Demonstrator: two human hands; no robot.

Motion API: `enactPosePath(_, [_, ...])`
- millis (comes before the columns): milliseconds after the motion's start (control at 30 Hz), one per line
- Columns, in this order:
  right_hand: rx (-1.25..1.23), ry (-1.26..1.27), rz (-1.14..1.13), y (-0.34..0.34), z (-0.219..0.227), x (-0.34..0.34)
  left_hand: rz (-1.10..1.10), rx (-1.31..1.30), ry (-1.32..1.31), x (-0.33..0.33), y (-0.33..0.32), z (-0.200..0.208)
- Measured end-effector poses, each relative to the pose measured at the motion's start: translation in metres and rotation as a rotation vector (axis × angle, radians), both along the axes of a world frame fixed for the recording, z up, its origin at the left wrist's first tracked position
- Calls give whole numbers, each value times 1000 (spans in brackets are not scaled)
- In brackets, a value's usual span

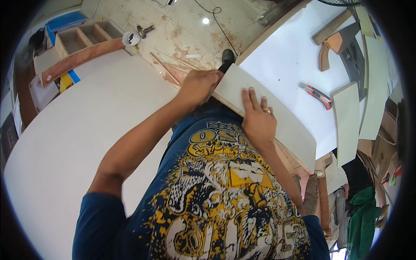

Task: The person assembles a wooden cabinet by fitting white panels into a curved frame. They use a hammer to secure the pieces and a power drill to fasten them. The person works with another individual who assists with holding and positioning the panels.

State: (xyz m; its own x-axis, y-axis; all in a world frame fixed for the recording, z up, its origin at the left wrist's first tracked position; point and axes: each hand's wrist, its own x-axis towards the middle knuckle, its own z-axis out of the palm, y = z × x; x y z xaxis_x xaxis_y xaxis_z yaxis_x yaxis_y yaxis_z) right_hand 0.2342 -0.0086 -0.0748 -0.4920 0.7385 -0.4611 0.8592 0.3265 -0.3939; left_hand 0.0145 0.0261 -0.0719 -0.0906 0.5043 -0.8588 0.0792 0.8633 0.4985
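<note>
Off-white, a long board [288,123] lay along the tabletop's [277,52] near edge, its long axis slanting from far left to near right. At the board's far-left end, the left hand [198,88] gripped a dark tool [225,67]; on the board's face, the right hand [260,119] rested flat and slightly spread.

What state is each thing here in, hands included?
Left hand: closed around black tool
Black tool: held
Right hand: open, flat on white panel strip
White panel strip: lying flat
Utility knife: lying on white tabletop, blade extension unclear
Handsaw: lying flat, unheld
Wooden compartment unit: compartments open
</note>
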Motion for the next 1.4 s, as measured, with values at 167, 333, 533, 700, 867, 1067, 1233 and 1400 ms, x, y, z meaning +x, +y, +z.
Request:
enactPosePath(167, [-53,-25,7,13,5,11,175,-9,-86,0,13,-8])
enactPosePath(333, [-73,-28,6,18,5,7,116,-38,-51,2,-6,69])
enactPosePath(533, [-48,-29,16,14,1,8,27,-33,-32,2,0,48])
enactPosePath(700, [-171,33,38,23,6,14,21,-58,-105,-3,-4,-71])
enactPosePath(867, [-115,-48,16,21,-3,10,-49,-146,-18,-7,22,52])
enactPosePath(1067, [-68,-59,37,13,-5,12,-44,-135,5,5,22,59])
enactPosePath(1233, [-32,-39,33,12,-2,5,13,17,9,2,17,-8])
enactPosePath(1400, [-48,-22,16,18,-1,13,116,-28,-123,-13,29,-13])
